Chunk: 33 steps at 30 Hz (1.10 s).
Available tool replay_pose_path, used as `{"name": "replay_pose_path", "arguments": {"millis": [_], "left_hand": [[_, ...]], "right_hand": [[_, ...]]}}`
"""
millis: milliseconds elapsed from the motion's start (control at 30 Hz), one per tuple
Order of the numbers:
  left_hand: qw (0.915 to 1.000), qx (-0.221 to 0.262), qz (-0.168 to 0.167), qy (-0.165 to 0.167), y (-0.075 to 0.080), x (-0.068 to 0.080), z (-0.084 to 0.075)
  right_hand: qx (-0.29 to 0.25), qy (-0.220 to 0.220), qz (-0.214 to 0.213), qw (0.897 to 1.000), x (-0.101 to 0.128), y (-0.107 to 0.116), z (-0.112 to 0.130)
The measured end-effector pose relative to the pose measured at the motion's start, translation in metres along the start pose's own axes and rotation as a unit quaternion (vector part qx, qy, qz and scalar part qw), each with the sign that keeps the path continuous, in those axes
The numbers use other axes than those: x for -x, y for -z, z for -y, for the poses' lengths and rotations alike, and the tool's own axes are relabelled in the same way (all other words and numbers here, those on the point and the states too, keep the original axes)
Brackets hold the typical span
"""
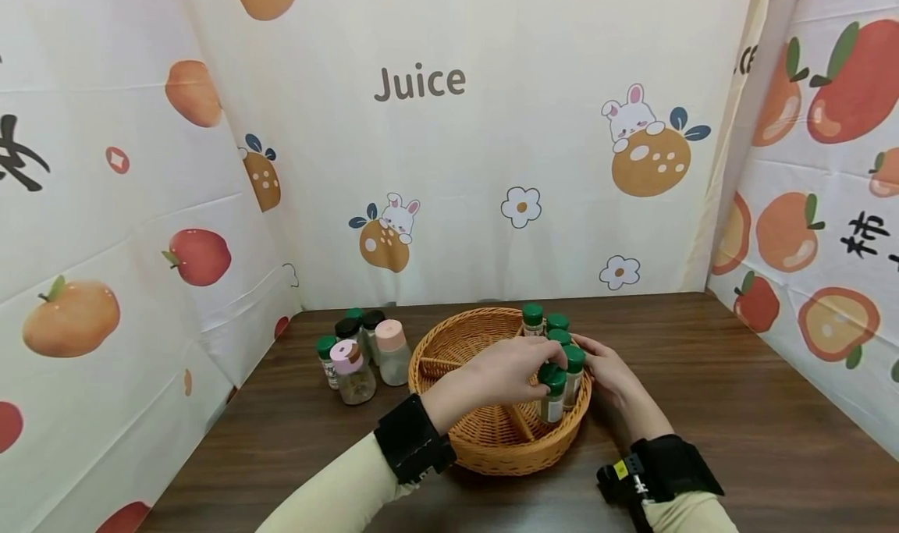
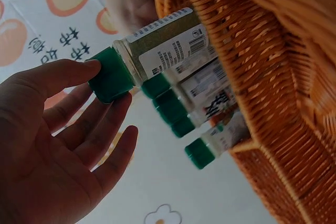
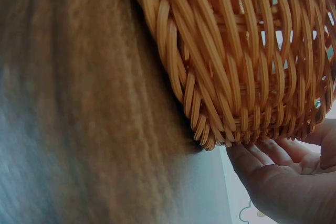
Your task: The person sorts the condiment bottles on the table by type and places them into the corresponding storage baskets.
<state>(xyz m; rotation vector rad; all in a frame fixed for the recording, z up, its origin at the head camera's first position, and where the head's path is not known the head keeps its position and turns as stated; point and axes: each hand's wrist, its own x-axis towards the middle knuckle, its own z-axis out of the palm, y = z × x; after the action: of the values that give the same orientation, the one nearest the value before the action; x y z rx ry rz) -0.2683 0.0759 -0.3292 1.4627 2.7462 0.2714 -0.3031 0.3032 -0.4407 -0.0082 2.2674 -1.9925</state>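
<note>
My left hand point(image 1: 507, 371) pinches the green cap of a clear spice jar point(image 1: 552, 404) between thumb and fingers. This jar stands upright in the right part of a round, divided wicker basket point(image 1: 492, 464). The left wrist view shows its label and brownish-green contents. Several other green-capped spice jars point(image 2: 202, 150) are grouped beside it along the basket's right side. My right hand point(image 1: 612, 373) lies against the basket's outer right wall, near the rim. In the right wrist view its fingers point(image 3: 270, 153) extend behind the weave, and their tips are partly hidden.
Left of the basket stands a cluster of jars: a pink-capped jar point(image 1: 392, 353), a lilac-capped jar point(image 1: 355, 377), and others with black or green caps. Printed cloth point(image 1: 449, 151) borders the brown wooden table point(image 1: 295, 470) at the back and both sides.
</note>
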Motion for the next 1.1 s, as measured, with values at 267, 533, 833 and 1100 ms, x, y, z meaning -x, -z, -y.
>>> {"name": "replay_pose_path", "arguments": {"millis": [267, 533, 833, 1100], "left_hand": [[0.9998, -0.001, 0.019, 0.005, -0.016, -0.012, 0.000], [0.9999, 0.005, 0.005, 0.008, -0.023, -0.016, 0.001], [0.9996, 0.004, -0.025, 0.009, -0.026, -0.018, 0.000], [0.9984, 0.022, -0.048, 0.023, -0.025, -0.012, 0.007]], "right_hand": [[0.003, -0.005, -0.001, 1.000, 0.001, -0.001, 0.002], [-0.007, 0.000, -0.002, 1.000, 0.001, -0.002, 0.002], [0.003, -0.004, 0.001, 1.000, 0.002, -0.002, 0.004], [-0.002, -0.012, 0.003, 1.000, 0.002, 0.000, 0.004]]}}
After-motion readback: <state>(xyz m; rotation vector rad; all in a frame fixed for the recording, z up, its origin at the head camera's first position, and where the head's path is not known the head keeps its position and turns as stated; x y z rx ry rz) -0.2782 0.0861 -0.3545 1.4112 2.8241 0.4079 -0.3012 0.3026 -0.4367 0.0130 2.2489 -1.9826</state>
